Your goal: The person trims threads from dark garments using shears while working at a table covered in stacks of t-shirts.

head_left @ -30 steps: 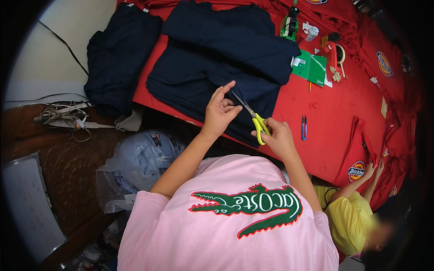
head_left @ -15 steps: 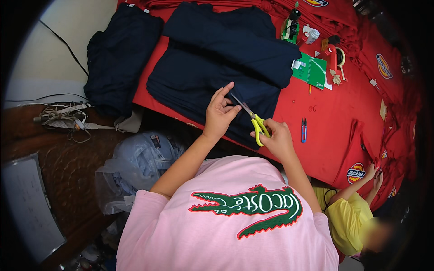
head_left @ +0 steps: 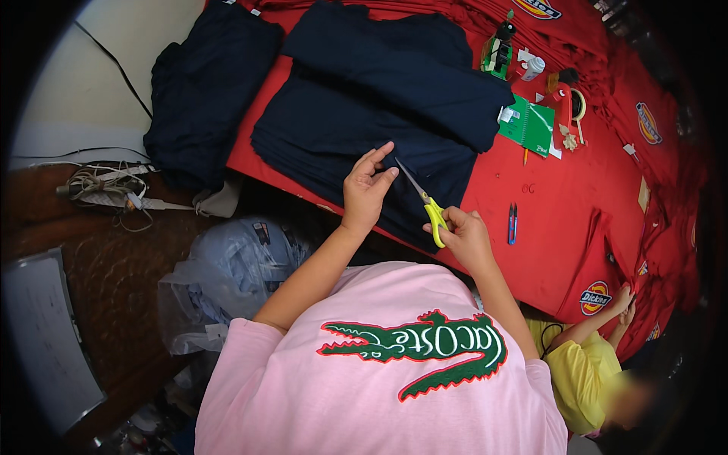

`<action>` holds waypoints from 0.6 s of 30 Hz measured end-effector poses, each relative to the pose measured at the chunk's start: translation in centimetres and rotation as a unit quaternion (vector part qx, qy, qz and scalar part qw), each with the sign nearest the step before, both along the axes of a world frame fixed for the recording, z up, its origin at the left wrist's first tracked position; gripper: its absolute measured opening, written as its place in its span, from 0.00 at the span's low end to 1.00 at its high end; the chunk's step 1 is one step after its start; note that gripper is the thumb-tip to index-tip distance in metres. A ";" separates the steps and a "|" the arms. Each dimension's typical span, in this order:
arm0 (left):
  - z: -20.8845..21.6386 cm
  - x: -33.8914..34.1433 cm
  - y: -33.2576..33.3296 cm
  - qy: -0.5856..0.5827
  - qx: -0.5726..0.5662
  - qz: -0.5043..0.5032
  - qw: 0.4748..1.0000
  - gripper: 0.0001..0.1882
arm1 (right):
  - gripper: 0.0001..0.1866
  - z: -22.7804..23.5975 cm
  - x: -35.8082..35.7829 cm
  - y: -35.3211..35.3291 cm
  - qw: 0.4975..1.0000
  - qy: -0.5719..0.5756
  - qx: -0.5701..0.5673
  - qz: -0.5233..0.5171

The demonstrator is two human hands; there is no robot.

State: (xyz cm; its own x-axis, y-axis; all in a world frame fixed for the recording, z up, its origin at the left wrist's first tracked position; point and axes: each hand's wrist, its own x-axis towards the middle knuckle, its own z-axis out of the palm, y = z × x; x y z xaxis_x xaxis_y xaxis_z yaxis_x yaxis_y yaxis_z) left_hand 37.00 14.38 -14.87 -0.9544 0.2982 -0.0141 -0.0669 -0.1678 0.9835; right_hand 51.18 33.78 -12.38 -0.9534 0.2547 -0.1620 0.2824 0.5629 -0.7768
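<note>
My right hand [head_left: 465, 233] grips a pair of scissors [head_left: 433, 216] with yellow-green handles. Its blades point up and left over the navy cloth and look nearly together. Close to the blade tips, my left hand [head_left: 367, 189] rests at the cloth's near part, thumb and forefinger apart. Any thread between those fingers is too small to make out. Beneath both hands lies a stack of folded navy garments [head_left: 326, 114] on the red-covered table [head_left: 497, 220], its near side hanging over the edge.
Another navy garment pile [head_left: 208, 91] lies left. Rightward are thread snips [head_left: 513, 224], a green notebook [head_left: 527, 125], a pencil [head_left: 525, 157], a white bottle [head_left: 534, 68] and a tape roll [head_left: 578, 104]. A yellow-shirted co-worker [head_left: 584, 371] handles red garments. A plastic bag [head_left: 189, 303] stands below left.
The scissor blades and handles have come closer together. My left thumb and fingers have shifted slightly, and the view has moved a little.
</note>
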 end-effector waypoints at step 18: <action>-0.4 0.7 -1.2 -0.009 -0.012 -0.042 0.999 0.47 | 0.22 1.4 -1.5 -0.9 0.999 -0.011 0.036 0.020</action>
State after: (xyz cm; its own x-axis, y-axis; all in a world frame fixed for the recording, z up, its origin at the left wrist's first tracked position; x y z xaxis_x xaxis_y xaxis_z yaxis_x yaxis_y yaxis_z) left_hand 37.69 13.19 -15.29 -0.9254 0.3769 -0.0396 -0.0977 -0.1364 0.9858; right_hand 49.71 32.86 -11.01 -0.9591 0.2290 -0.1662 0.2761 0.6286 -0.7270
